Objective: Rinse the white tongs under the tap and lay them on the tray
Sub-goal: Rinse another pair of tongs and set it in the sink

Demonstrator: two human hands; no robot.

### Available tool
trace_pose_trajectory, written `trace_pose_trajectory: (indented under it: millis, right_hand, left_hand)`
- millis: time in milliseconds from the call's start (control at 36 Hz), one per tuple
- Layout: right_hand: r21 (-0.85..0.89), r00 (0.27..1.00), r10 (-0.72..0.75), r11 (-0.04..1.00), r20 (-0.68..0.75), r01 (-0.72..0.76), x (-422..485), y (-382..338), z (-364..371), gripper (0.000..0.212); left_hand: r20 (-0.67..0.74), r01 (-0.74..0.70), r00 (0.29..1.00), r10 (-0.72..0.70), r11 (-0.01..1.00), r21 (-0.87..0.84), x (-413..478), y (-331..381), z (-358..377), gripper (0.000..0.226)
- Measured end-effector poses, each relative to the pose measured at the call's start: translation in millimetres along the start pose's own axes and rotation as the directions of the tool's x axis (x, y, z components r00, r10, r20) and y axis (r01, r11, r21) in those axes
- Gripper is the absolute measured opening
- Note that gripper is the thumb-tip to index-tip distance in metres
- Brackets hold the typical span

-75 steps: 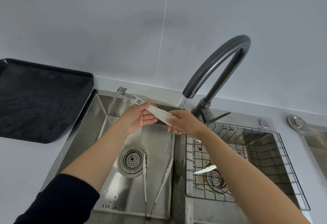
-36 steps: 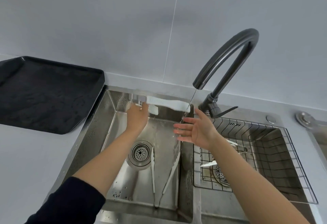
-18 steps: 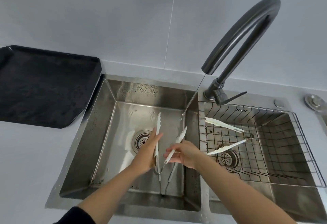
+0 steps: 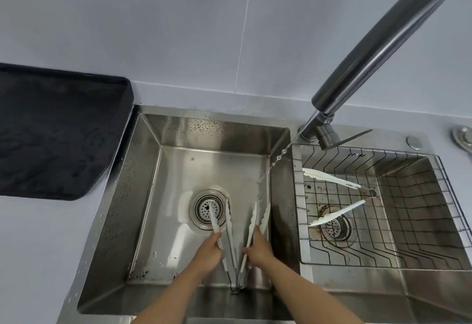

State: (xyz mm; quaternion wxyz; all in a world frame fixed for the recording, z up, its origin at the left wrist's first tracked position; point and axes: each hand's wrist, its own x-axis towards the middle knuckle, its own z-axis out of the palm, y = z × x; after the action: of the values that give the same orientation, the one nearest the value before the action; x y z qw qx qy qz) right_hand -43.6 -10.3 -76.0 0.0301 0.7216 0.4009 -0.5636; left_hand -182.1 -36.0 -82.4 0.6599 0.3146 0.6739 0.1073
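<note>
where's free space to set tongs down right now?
The black tray left of the sink is bare edge to edge. The left basin is free along its back wall and left side; its front is crowded by both hands and tongs. White tongs occupy the wire basket on its left.

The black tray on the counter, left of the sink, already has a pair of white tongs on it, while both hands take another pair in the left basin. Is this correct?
Not quite: in the head view the black tray holds no tongs. That pair of white tongs lies in the wire basket of the right basin. The rest is right.
</note>
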Motion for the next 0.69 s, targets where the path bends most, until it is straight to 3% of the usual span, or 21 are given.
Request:
trace_pose_trajectory:
  millis: [56,167,389,583,694]
  right_hand:
    - [-0.054,0.999,0.047,0.997,0.025,-0.045,3.8,1.7,1.0,0.066]
    - [-0.058,0.998,0.055,0.997,0.043,-0.052,7.6,-0.6,2.4,0.041]
    - [0.155,0.962,0.229,0.955,0.146,-0.251,3.6,-6.5,-4.2,0.027]
    - [0.095,0.965,0.176,0.976,0.194,-0.197,-11.0,-18.7,-25.0,0.051]
    - [0.035,0.974,0.039,0.998,0.225,-0.048,-27.0,-32.0,-51.0,0.056]
  left_hand:
    - [0.011,0.022,1.000,-0.022,1.000,0.003,1.4,1.1,-0.5,0.063]
    - [0.033,0.041,0.999,-0.043,0.998,0.040,3.1,5.6,-2.6,0.063]
    - [0.052,0.056,0.997,-0.064,0.988,0.141,-1.7,17.9,-0.6,0.064]
    - [-0.033,-0.053,0.997,0.064,0.961,0.272,-16.6,44.7,1.9,0.055]
    - [-0.089,-0.166,0.973,0.211,0.918,0.360,-30.3,76.6,10.3,0.049]
